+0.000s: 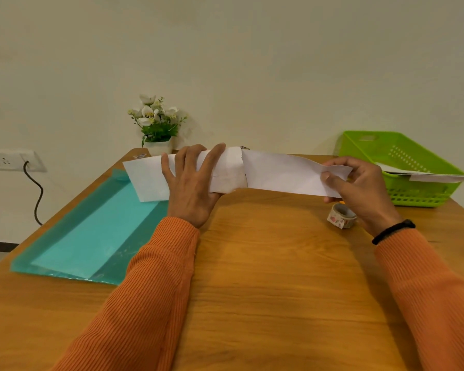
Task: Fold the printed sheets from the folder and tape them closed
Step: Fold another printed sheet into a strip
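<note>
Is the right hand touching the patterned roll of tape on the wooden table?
Cannot tell. In the head view the right hand, pinching the folded white sheet, overlaps the tape roll.

Bare wood on the near surface (265, 263) leaves open passage between the teal folder (91, 236) at left and the tape roll (342, 216) and green basket (402, 167) at far right.

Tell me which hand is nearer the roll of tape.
Right. The right hand hangs just above the tape roll, pinching the folded sheet; the left hand grips it farther left.
</note>
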{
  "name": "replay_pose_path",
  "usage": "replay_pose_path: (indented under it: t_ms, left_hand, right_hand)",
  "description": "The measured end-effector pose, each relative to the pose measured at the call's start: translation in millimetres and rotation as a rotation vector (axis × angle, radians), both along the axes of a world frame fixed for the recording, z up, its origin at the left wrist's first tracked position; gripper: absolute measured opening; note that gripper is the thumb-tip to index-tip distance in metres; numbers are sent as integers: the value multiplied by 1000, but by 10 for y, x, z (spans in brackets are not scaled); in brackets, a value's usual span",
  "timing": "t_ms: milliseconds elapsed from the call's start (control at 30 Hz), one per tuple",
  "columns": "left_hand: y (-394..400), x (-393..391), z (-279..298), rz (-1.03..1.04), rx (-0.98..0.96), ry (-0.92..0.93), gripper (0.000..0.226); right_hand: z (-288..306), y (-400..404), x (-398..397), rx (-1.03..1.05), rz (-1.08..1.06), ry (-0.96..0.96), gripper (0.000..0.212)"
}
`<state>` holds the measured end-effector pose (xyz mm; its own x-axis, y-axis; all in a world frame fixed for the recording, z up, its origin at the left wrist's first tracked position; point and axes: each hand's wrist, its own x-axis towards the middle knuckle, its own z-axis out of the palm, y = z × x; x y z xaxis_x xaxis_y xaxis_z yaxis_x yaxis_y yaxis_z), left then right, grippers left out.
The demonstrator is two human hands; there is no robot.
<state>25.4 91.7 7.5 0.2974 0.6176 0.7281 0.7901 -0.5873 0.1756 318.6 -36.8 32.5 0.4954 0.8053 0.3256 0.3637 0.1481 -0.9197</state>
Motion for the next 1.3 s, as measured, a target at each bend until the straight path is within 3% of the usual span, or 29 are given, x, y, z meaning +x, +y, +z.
replay_pose_path:
  t_ms: [433,800,1033,1300]
  left_hand:
    - [-94,167,-84,-110,18,119,92]
    - [-143,214,-97,-122,12,164,96]
    - [-119,200,-91,-109,10,124,98]
    - [-120,204,-91,-110,4,121,96]
  right_hand:
    - [-8,6,-176,-32,85,33,17]
    - [-125,108,-390,-7,112,121,49]
    - [-135,114,-322,47,29,210,26]
    - [-190,158,-407,40,59,171,18]
